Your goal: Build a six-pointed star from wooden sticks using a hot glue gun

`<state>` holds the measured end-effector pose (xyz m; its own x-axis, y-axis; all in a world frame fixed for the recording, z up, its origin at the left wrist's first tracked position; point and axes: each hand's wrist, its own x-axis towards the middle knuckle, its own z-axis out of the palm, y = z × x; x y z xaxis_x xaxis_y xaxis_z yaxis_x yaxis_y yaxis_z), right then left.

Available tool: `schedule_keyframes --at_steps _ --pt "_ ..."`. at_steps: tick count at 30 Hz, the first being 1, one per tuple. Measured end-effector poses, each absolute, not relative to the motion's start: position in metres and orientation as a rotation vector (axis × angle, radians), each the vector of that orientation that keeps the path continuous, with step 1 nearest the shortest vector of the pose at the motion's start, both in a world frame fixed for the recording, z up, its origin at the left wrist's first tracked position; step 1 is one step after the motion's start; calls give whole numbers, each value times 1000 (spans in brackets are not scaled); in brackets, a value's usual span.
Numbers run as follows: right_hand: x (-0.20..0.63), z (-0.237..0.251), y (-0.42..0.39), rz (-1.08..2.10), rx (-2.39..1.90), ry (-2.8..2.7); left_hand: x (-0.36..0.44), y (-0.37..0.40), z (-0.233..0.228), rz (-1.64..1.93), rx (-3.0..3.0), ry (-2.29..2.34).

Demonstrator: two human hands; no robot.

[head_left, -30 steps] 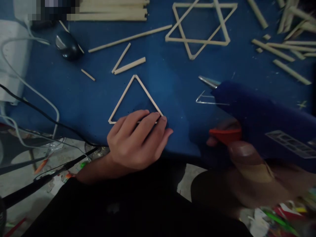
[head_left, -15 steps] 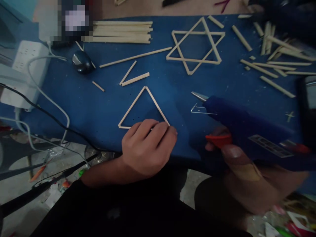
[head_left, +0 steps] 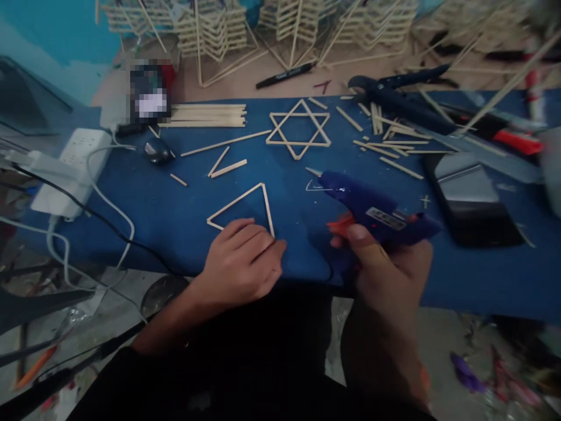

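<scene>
My left hand [head_left: 243,260] is closed, its fingers curled over the near side of a triangle of thin wooden sticks [head_left: 235,203] lying on the blue mat. The triangle's far corner and left corner show; much of its near side is hidden under my fingers. In my right hand [head_left: 390,269] is a blue hot glue gun [head_left: 368,199], gripped by the handle with a finger at its orange trigger [head_left: 340,225]. Its metal nozzle points left, apart from the triangle. Beyond the nozzle lies a six-pointed star of sticks [head_left: 302,143].
Loose sticks [head_left: 230,168] and a stick bundle [head_left: 205,115] lie left of the star; cut pieces [head_left: 401,168] lie right. A black mouse [head_left: 156,151], white power strip [head_left: 72,169] with cables, dark phone-like device [head_left: 468,199], cutters [head_left: 394,96] and black marker [head_left: 286,75] surround them.
My view has tilted up, bringing stick structures at the back into sight. The triangle has turned slightly clockwise under my left hand. The glue gun stays in my right hand.
</scene>
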<state>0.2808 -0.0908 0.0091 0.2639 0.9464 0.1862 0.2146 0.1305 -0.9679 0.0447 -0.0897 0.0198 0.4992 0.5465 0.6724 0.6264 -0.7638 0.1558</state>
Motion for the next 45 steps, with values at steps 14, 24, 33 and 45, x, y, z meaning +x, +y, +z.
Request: schedule_keyframes --at_steps 14,24,33,45 --pt "275 9 -71 788 -1403 -1243 -60 -101 32 -954 -2709 -937" --pt "291 12 -62 571 -1687 -1449 -33 -107 15 -883 -2393 -1128" --pt "258 10 -108 22 -1370 -1542 -26 -108 7 -944 -2244 -1091" --pt "216 13 -108 179 -1259 -1922 -32 -117 5 -1204 -2279 -1114"
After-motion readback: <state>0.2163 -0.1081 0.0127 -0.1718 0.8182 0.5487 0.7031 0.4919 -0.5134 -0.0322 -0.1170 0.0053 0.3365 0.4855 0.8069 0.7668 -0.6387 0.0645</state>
